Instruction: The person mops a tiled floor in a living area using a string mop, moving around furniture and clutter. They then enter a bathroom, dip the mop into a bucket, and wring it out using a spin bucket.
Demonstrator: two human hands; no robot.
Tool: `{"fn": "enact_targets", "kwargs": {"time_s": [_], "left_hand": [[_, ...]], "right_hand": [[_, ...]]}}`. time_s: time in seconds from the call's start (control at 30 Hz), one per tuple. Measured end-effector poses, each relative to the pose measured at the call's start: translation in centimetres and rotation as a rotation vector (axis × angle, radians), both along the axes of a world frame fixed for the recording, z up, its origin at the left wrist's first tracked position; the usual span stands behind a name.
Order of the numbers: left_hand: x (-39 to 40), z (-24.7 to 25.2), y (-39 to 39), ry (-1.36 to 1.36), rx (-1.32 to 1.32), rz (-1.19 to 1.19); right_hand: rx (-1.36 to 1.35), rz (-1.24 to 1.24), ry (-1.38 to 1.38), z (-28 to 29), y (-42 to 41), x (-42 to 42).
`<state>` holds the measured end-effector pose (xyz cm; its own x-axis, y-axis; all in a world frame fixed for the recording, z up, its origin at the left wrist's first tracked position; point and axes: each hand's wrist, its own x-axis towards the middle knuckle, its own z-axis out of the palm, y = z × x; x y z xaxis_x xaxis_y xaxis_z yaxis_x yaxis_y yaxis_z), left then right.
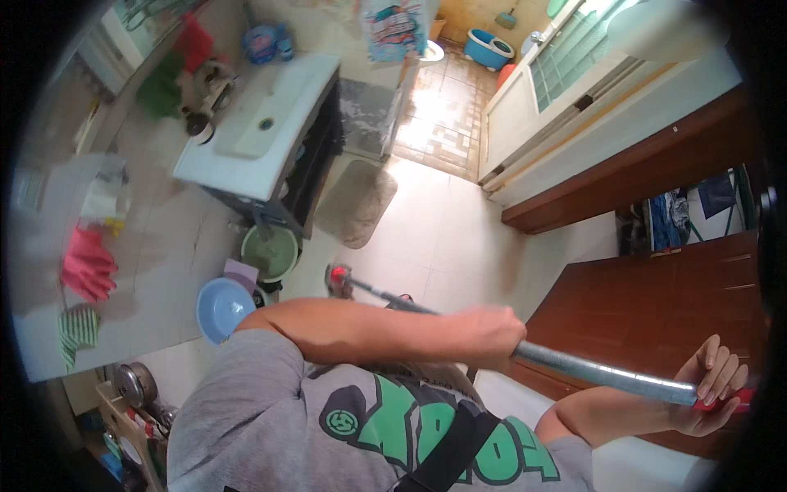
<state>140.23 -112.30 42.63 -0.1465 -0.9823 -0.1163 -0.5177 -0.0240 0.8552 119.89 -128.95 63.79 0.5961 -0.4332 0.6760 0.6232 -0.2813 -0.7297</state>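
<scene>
A long metal pole (590, 368) with a red grip end slants across in front of me. My left hand (489, 335) is closed around its middle part. My right hand (713, 387) holds the red end at the far right, with fingers loosely curled and the thumb on the lower side. The pole's thinner lower section runs down to a red joint (338, 274) near the floor. What is fitted below that joint is too blurred to tell. A grey mat (356, 203) lies on the pale tiled floor just beyond the joint.
At the left stand a washbasin cabinet (289, 86), a green bucket (270, 252) and a light blue basin (224, 310). Pink rubber gloves (89, 264) hang on the wall. A brown door (652, 301) is at the right. Beyond a doorway is a blue mop bucket (489, 49).
</scene>
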Motion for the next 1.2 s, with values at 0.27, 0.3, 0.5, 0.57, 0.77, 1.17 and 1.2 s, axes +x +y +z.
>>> {"fn": "enact_targets", "kwargs": {"time_s": [0.27, 0.3, 0.5, 0.57, 0.77, 1.17, 1.2], "left_hand": [[11.3, 1.1, -19.6, -0.095, -0.265, 0.128], [13.0, 0.9, -21.7, -0.101, -0.298, 0.126], [25.9, -0.3, -35.9, -0.118, -0.469, 0.168], [30.5, -0.1, -40.0, -0.12, -0.545, 0.175], [41.7, 0.4, -53.3, -0.205, -0.535, 0.177], [64.5, 2.9, -77.0, -0.496, -0.765, 0.334], [66.9, 3.4, -78.5, -0.52, -0.793, 0.373]], "right_hand": [[-0.137, 0.154, 0.075, 0.2, -12.4, 11.3], [-0.129, 0.19, 0.097, 0.3, -14.0, 12.9], [-0.045, 0.159, -0.028, -0.7, -23.0, 24.0], [-0.02, 0.17, -0.004, -0.5, -26.3, 27.6], [0.086, 0.04, -0.156, -1.1, -37.1, 38.0], [0.015, 0.172, -0.45, -3.3, -61.5, 58.4], [-0.005, 0.201, -0.463, -3.2, -63.1, 60.6]]}}
